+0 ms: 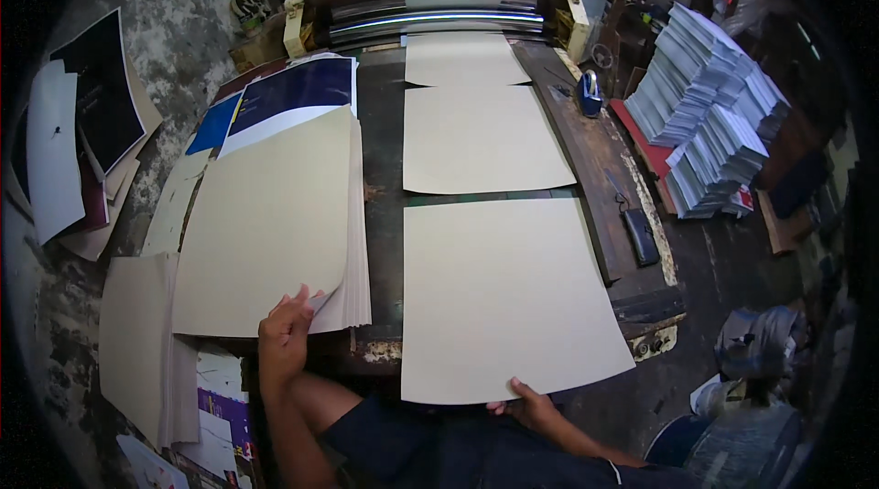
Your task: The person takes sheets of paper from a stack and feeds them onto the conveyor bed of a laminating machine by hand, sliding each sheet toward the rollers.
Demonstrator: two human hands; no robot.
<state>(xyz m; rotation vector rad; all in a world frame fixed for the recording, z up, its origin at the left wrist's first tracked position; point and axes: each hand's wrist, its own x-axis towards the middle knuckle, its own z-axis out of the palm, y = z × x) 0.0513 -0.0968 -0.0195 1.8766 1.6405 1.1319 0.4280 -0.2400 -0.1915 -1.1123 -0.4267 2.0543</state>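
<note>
My left hand [287, 324] is at the near right corner of a thick stack of beige cardboard sheets [265, 214]. Its fingers pinch the top sheet, and that corner curls up a little. My right hand [531, 407] grips the near edge of another beige cardboard sheet [504, 297], thumb on top and fingertips below. This sheet lies flat on the dark machine table, its near edge reaching past the table towards me. Ahead of it, in line, lie a second beige sheet [485, 141] and a third sheet [462, 59], the farthest one close to the rollers.
Metal rollers [435, 22] in a cream frame span the table's far end. A blue tape dispenser [590, 93] and a dark case [640, 237] sit on the right ledge. Tall paper stacks [700, 86] stand at right; more beige sheets [137, 333] and loose prints [101, 95] are at left.
</note>
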